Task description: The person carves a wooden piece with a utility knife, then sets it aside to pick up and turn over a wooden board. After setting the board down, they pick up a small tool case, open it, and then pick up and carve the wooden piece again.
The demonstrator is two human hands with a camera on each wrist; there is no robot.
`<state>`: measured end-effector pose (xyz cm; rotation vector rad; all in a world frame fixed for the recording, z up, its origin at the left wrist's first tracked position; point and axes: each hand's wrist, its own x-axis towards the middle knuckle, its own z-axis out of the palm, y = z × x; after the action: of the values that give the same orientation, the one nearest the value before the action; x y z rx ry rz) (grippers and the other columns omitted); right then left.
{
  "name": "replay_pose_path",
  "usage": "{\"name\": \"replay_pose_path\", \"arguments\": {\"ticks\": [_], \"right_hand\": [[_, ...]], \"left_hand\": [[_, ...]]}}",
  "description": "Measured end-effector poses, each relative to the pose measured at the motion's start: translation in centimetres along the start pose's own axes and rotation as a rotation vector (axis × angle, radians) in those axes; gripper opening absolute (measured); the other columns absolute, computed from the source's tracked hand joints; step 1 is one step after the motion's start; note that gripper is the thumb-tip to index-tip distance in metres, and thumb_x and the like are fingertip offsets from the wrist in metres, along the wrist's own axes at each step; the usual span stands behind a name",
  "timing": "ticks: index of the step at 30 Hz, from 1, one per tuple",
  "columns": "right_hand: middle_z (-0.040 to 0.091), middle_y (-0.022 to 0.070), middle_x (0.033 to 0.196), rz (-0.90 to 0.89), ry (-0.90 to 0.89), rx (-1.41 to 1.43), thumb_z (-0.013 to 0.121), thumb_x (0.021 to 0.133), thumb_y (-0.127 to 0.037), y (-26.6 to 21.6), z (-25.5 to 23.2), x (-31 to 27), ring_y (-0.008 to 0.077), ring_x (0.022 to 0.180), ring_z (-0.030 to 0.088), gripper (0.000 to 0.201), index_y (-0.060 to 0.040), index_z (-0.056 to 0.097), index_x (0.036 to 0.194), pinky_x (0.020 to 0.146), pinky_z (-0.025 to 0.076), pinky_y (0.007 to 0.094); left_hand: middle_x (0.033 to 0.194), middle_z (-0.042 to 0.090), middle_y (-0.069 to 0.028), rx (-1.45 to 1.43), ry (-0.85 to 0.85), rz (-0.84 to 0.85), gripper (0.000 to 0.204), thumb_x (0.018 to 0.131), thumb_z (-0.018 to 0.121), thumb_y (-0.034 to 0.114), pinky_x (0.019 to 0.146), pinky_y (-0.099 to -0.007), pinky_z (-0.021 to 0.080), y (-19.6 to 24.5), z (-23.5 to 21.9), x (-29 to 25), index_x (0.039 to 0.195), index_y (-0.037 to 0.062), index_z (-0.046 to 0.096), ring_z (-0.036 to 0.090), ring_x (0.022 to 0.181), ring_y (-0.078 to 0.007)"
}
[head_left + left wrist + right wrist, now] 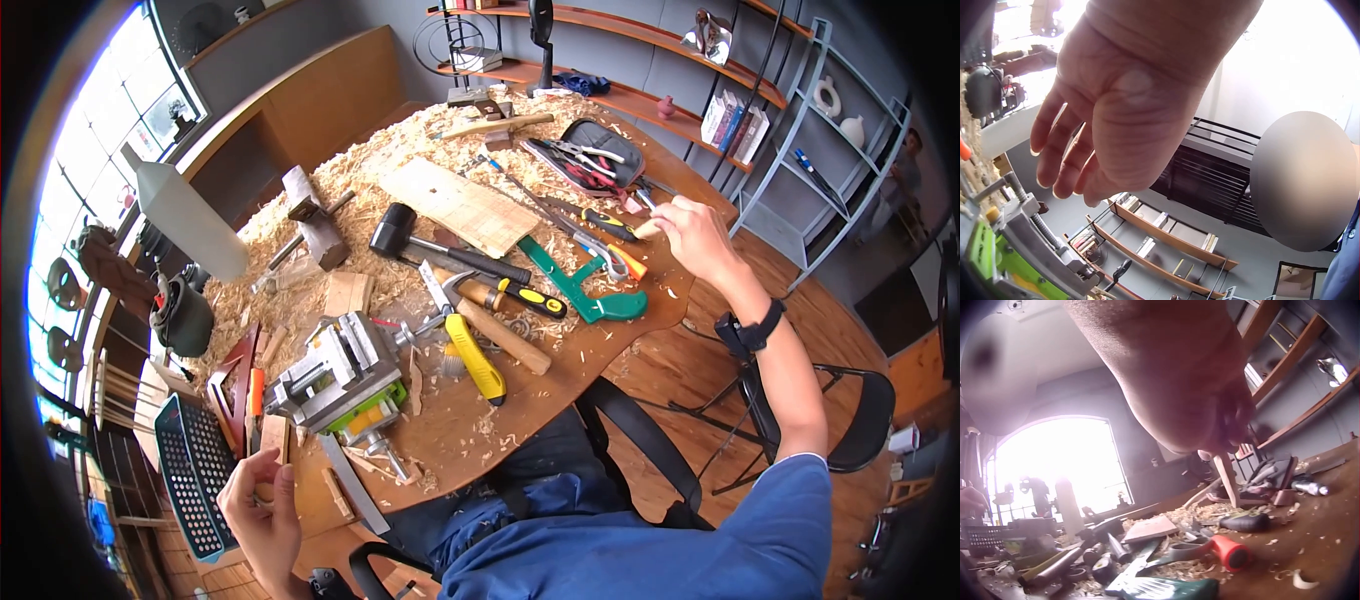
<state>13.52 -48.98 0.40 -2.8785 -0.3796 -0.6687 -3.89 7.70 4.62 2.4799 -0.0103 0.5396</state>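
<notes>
My right hand (692,238) pinches a small pale wooden piece (1227,480) over the table's right edge. Its lower end points down towards the tabletop. Close by lie a black-and-yellow handle (608,224), an orange-handled tool (632,264) and a tool pouch (585,160) with pliers. At the table's near left, my left hand (262,510) hangs with loosely bent fingers and nothing in them, seen also in the left wrist view. Beside it are a perforated dark basket (188,470) and a metal vise (345,375) with green parts.
Wood shavings (385,150) cover much of the table around a flat board (460,207). A black mallet (394,230), a yellow utility knife (474,362) and a green tool (590,295) lie mid-table. A dark folding chair (862,420) stands at the right.
</notes>
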Motion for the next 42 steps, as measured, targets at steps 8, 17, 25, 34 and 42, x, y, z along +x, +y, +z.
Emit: {"name": "replay_pose_path", "arguments": {"ticks": [8,17,25,34,42], "right_hand": [[0.067,0.0117,0.081,-0.412,-0.128,0.745,0.071,0.094,-0.007,-19.4,0.1,-3.5,0.0241,0.06,0.067,0.015,0.0005,0.066,0.106,0.052,0.055,0.0358],[0.065,0.0127,0.07,-0.554,-0.21,1.011,0.07,0.097,-0.026,-25.4,1.7,-4.5,0.0332,0.06,0.068,0.027,-0.0039,0.06,0.11,0.055,0.055,0.0433],[0.069,0.0206,0.08,-0.344,-0.311,0.237,0.074,0.092,-0.034,-23.1,6.7,-1.8,0.0359,0.062,0.069,0.06,0.0011,0.054,0.136,0.054,0.052,0.0442],[0.066,0.026,0.066,-0.071,-0.272,0.351,0.066,0.075,-0.013,-24.3,9.2,0.4,0.0434,0.06,0.068,0.063,0.0125,0.047,0.13,0.06,0.055,0.0546],[0.071,0.0264,0.082,-0.041,-0.039,0.805,0.06,0.087,-0.014,-24.5,4.2,3.0,0.0427,0.073,0.071,0.054,0.008,0.051,0.136,0.068,0.054,0.0512]], "left_hand": [[0.099,0.073,-0.0148,-0.163,-0.214,0.13,0.037,0.078,0.077,-0.001,0.079,-0.0336,0.055,6.3,3.5,1.0,0.115,-0.0026,0.072,0.072,0.088,-0.0234],[0.091,0.076,-0.0145,-0.294,-0.372,0.206,0.024,0.08,0.079,0.0,0.07,-0.0335,0.056,5.4,4.5,0.2,0.105,0.0013,0.077,0.073,0.076,-0.0284],[0.088,0.058,-0.0026,-0.711,0.156,-0.12,0.023,0.086,0.08,0.002,0.066,-0.0229,0.036,-1.5,1.4,-2.0,0.105,-0.0072,0.071,0.05,0.077,-0.0094],[0.109,0.068,-0.014,-1.046,0.227,-0.158,0.018,0.097,0.066,0.001,0.095,-0.0327,0.053,-0.8,2.5,-0.5,0.114,-0.0052,0.066,0.067,0.104,-0.0234],[0.102,0.061,-0.0137,-1.419,0.016,-0.341,0.036,0.111,0.047,0.021,0.065,-0.034,0.065,0.7,4.8,1.2,0.139,-0.0023,0.046,0.073,0.079,-0.0273]]}}
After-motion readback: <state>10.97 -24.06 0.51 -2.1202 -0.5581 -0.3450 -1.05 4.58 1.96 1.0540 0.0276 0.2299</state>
